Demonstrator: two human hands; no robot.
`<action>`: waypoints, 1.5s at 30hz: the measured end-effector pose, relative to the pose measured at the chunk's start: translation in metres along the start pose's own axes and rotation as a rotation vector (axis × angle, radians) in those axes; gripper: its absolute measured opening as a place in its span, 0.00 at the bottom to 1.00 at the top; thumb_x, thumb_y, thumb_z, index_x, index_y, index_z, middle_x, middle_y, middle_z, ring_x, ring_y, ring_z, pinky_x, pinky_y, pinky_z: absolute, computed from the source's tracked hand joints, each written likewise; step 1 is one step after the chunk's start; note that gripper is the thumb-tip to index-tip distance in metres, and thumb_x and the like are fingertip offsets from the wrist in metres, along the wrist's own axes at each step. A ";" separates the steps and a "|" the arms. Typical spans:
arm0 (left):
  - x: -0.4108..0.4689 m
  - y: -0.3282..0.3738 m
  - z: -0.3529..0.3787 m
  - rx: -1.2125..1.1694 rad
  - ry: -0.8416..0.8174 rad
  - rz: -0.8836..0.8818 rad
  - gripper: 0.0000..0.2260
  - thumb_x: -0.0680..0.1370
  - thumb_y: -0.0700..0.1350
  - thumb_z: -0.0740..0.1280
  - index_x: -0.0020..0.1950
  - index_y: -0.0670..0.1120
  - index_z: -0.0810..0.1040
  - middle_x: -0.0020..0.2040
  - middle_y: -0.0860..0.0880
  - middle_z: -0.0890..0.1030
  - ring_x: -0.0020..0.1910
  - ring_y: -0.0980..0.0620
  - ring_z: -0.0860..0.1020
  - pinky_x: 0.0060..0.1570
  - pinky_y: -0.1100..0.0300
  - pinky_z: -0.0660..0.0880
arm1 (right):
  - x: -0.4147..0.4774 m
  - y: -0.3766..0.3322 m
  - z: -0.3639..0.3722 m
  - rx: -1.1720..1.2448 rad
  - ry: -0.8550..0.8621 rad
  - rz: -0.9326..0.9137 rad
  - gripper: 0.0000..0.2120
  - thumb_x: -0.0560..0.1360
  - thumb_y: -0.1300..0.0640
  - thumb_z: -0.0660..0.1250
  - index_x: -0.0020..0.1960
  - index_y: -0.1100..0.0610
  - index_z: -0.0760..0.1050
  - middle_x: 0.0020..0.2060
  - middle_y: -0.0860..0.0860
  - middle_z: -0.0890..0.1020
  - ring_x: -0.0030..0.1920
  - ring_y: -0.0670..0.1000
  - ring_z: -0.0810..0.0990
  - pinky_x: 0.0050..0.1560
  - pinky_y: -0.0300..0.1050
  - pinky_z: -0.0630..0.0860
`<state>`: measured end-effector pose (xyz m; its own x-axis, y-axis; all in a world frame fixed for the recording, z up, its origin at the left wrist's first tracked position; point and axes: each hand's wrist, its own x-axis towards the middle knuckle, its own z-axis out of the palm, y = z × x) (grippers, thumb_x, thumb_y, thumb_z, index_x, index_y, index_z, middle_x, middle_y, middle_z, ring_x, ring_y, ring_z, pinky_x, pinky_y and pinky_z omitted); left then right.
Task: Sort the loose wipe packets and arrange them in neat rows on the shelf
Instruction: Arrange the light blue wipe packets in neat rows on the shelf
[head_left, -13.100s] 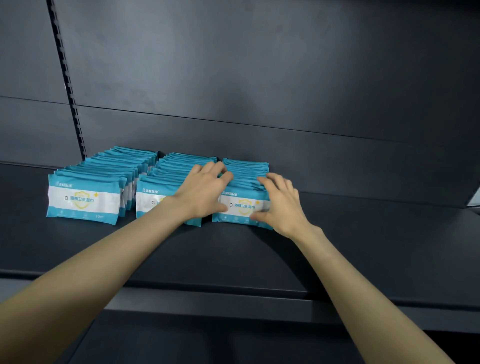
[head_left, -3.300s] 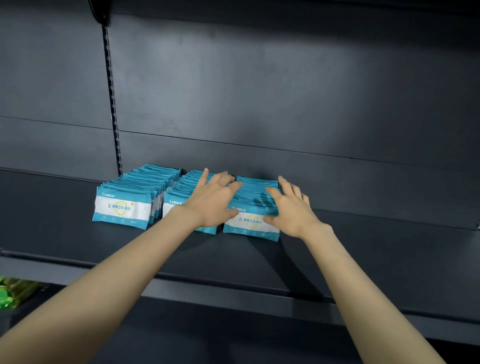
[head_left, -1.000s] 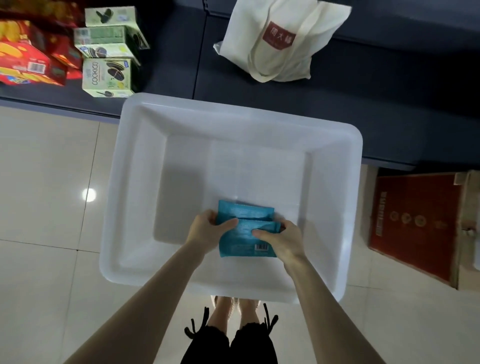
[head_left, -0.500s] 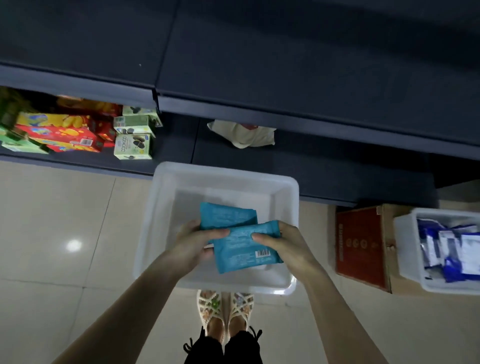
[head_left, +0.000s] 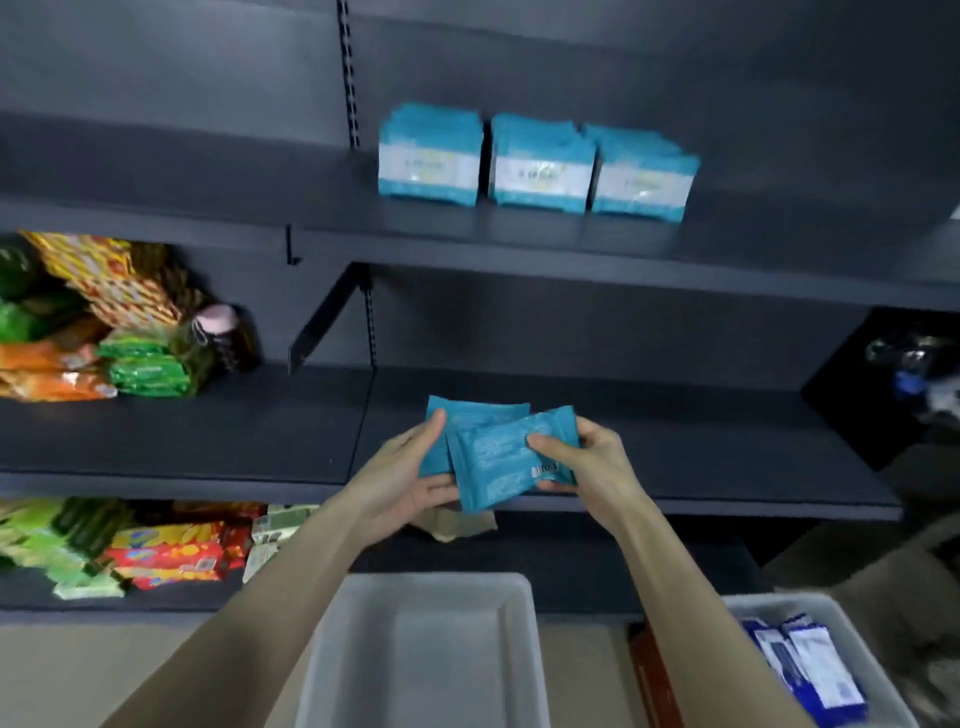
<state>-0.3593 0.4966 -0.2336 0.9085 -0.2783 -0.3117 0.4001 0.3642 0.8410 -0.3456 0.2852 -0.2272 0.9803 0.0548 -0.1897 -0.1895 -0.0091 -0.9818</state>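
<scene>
I hold a few teal wipe packets (head_left: 498, 457) between both hands at about the height of the middle shelf. My left hand (head_left: 410, 480) grips their left side, thumb on top. My right hand (head_left: 587, 457) pinches the right end of the front packet, near its barcode. Three neat rows of teal wipe packets (head_left: 537, 161) stand side by side on the upper shelf (head_left: 519, 244), white label bands facing me. Below my arms sits the white bin (head_left: 431, 654), with nothing visible inside it.
The middle shelf (head_left: 675, 441) is dark and bare behind the packets. Snack bags (head_left: 104, 332) and boxes (head_left: 171, 553) crowd the left of the middle and lower shelves. A second white bin (head_left: 810, 670) with blue-and-white packets stands at lower right, beside a cardboard box (head_left: 872, 577).
My hands lifted the teal packets out of the white bin, and the view rose from the floor to the shelves. Earlier, both hands were pressing the rows on the upper shelf.
</scene>
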 end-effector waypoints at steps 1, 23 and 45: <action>-0.004 0.016 0.009 0.012 -0.012 0.032 0.22 0.75 0.58 0.62 0.62 0.46 0.77 0.58 0.44 0.82 0.57 0.45 0.80 0.58 0.46 0.76 | -0.002 -0.016 -0.001 0.018 -0.012 -0.040 0.08 0.72 0.62 0.72 0.51 0.59 0.80 0.45 0.54 0.85 0.43 0.51 0.85 0.37 0.42 0.80; 0.044 0.171 0.131 0.193 -0.112 0.308 0.14 0.74 0.45 0.69 0.59 0.46 0.77 0.51 0.46 0.84 0.50 0.45 0.82 0.53 0.49 0.78 | 0.048 -0.192 -0.064 0.027 -0.040 -0.691 0.08 0.64 0.66 0.74 0.34 0.55 0.81 0.49 0.50 0.83 0.54 0.50 0.80 0.53 0.46 0.77; 0.169 0.182 0.181 0.039 0.349 0.655 0.14 0.72 0.32 0.71 0.53 0.44 0.72 0.52 0.45 0.84 0.48 0.47 0.83 0.48 0.50 0.80 | 0.185 -0.216 -0.137 0.061 -0.176 -0.255 0.20 0.69 0.73 0.70 0.58 0.59 0.73 0.50 0.53 0.84 0.52 0.53 0.83 0.56 0.53 0.79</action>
<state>-0.1545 0.3549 -0.0532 0.9477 0.2862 0.1415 -0.2350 0.3254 0.9159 -0.1154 0.1601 -0.0509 0.9730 0.2195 0.0710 0.0530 0.0869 -0.9948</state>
